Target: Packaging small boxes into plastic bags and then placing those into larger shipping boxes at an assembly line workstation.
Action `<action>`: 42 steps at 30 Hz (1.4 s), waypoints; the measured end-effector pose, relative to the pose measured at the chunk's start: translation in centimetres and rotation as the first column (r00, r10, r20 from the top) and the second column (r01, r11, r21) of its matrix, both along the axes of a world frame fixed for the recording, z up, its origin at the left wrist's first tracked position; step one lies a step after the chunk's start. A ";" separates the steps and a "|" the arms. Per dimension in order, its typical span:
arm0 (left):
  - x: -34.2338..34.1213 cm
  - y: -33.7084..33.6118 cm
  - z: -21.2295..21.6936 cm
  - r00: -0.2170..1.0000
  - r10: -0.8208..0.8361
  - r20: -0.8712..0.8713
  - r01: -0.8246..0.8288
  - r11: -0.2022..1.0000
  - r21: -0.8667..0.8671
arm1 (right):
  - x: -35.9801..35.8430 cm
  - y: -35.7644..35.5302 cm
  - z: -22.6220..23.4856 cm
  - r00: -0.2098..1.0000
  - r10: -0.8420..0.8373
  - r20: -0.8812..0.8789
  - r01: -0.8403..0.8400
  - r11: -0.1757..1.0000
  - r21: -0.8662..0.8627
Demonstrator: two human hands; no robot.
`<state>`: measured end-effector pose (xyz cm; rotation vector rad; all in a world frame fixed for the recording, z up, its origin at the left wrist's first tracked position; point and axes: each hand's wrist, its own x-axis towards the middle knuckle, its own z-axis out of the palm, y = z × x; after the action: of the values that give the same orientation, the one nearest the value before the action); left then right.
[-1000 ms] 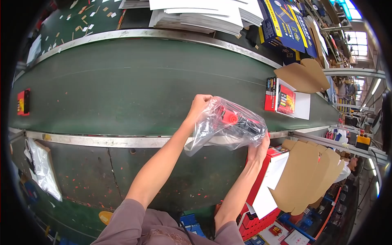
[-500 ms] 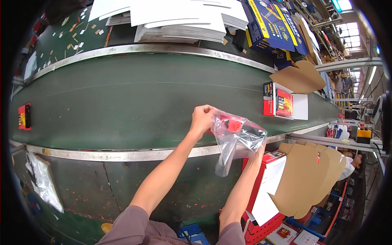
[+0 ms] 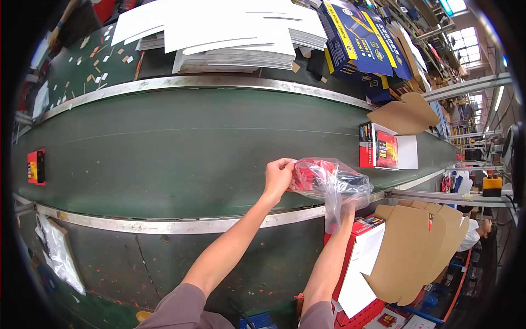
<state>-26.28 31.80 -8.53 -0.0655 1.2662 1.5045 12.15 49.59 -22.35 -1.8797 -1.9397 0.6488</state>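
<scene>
A clear plastic bag (image 3: 332, 204) with a red-and-black device (image 3: 313, 174) inside is held over the near rail of the conveyor. My left hand (image 3: 278, 176) pinches the bag at its left end, thumb and fingers pressed together. At the bag's right end my right hand (image 3: 348, 205) holds it from below. Plastic film and the device hide most of the right fingers. A loose flap of the bag hangs down beside my right wrist.
On the green belt (image 3: 181, 159) sit an open box (image 3: 366, 145) with a red item inside and a small red-and-black item (image 3: 36, 166) far left. Stacked white sheets (image 3: 224, 33) and a blue box (image 3: 359, 35) stand beyond. Cardboard pieces (image 3: 405, 247) lean right of me, by a red crate (image 3: 364, 315).
Both hands and the bag have shifted a little right and lower in view. The bagged device has turned; its round red part no longer faces up. The loose flap has swung toward my right wrist.
</scene>
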 end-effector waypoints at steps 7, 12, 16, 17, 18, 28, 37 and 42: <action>0.5 -1.0 -6.0 0.542 -0.085 -0.836 0.060 0.996 -0.063 | -10.8 -4.4 1.0 0.958 0.285 0.037 -0.278 0.952 -0.127; 2.8 1.9 -4.6 0.132 -0.297 -0.946 0.433 0.876 -0.215 | -5.5 0.6 -3.2 0.982 0.087 -0.166 -0.025 0.938 0.346; 0.5 1.1 -4.4 0.489 -0.294 -0.822 0.545 0.838 0.025 | -17.0 -3.7 4.2 0.256 -0.306 -0.917 -0.040 0.944 -0.326; 0.3 2.4 -4.2 0.487 -0.270 -0.831 0.516 0.856 0.025 | -17.9 -3.2 5.0 0.259 -0.321 -0.911 0.082 0.947 -0.311; 0.9 2.7 -3.8 0.563 -0.289 -0.775 0.509 0.860 0.049 | -18.9 -3.2 5.8 0.259 -0.338 -0.905 0.200 0.935 -0.293; 1.7 -15.0 2.4 0.915 -0.404 0.020 0.397 0.907 0.141 | -15.5 -24.1 15.4 0.421 -0.371 -0.828 -0.273 0.819 -0.505; 11.3 -36.2 6.2 0.970 -0.231 -0.082 0.206 0.950 -0.237 | -17.1 -48.5 21.0 0.097 -0.730 -0.676 -0.012 0.679 -0.734; 13.6 -42.3 8.4 0.847 -0.530 0.040 0.512 0.794 -0.328 | -11.3 -52.3 22.1 0.164 -0.747 -0.644 0.102 0.662 -0.743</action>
<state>-12.67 -10.50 -0.10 0.1050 1.4251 0.8134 0.84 -2.75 -0.21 -1.5075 -0.3017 1.7269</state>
